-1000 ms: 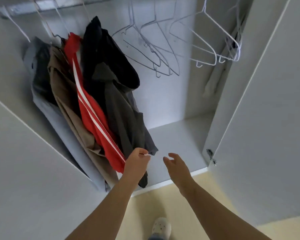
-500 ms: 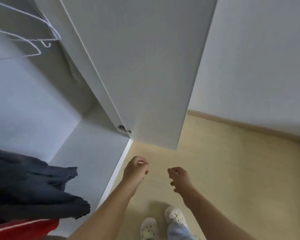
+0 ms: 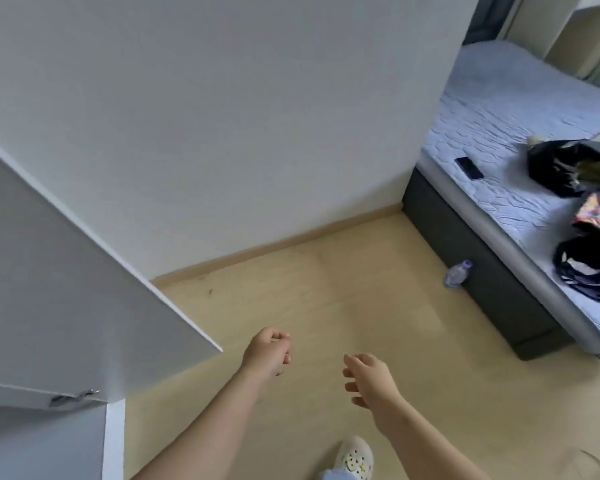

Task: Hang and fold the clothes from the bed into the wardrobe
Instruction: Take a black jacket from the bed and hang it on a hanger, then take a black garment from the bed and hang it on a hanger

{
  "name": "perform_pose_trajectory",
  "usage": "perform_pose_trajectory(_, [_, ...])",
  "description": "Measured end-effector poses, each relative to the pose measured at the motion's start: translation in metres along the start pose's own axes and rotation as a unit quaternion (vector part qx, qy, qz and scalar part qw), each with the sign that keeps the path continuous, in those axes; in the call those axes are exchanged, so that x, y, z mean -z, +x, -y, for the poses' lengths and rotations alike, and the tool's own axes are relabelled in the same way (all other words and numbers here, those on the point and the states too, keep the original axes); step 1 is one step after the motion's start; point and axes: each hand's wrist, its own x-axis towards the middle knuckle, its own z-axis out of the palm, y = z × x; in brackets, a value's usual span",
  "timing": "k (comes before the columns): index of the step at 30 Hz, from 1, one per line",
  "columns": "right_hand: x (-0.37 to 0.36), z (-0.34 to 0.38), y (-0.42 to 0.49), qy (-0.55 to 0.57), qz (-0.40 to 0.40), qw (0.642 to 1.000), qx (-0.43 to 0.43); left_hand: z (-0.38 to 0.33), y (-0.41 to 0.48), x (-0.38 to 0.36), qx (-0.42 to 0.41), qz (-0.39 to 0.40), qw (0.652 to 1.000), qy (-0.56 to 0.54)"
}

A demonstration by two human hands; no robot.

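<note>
The bed (image 3: 492,188) with a pale quilted mattress stands at the right. Dark clothes lie on it: a black garment (image 3: 565,166) toward the back, a piece with an iridescent print (image 3: 594,211) in the middle, and a black and white one (image 3: 589,275) nearest me. The white wardrobe door (image 3: 66,285) hangs open at the left. My left hand (image 3: 267,355) hovers over the floor with fingers curled and nothing in it. My right hand (image 3: 369,379) is beside it, fingers loosely apart and empty. Both hands are far from the bed.
A black phone (image 3: 469,168) lies on the mattress near the wall. A plastic water bottle (image 3: 458,273) lies on the light wooden floor against the dark bed base. A white wall (image 3: 257,116) fills the middle. My shoe (image 3: 355,457) shows at the bottom.
The view has swung right, away from the wardrobe interior with its hung clothes and hangers, across the open door to the floor and bed. Both hands stayed empty in front of me.
</note>
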Motion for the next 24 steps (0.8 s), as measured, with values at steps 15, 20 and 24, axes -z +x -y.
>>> perform_pose_trajectory(15, [0.268,-0.002,0.063,0.223,-0.18,0.957,-0.038,-0.16,0.011,-0.297,-0.086,0.201,0.964,0.151])
perform_pose_trajectory(20, [0.351,0.006,0.104,0.277,-0.235,0.931,-0.043,-0.207,0.028,-0.394,-0.109,0.256,0.939,0.203])
perform_pose_trajectory(24, [0.42,0.02,0.138,0.326,-0.248,0.911,-0.052,-0.253,0.043,-0.482,-0.127,0.297,0.915,0.242])
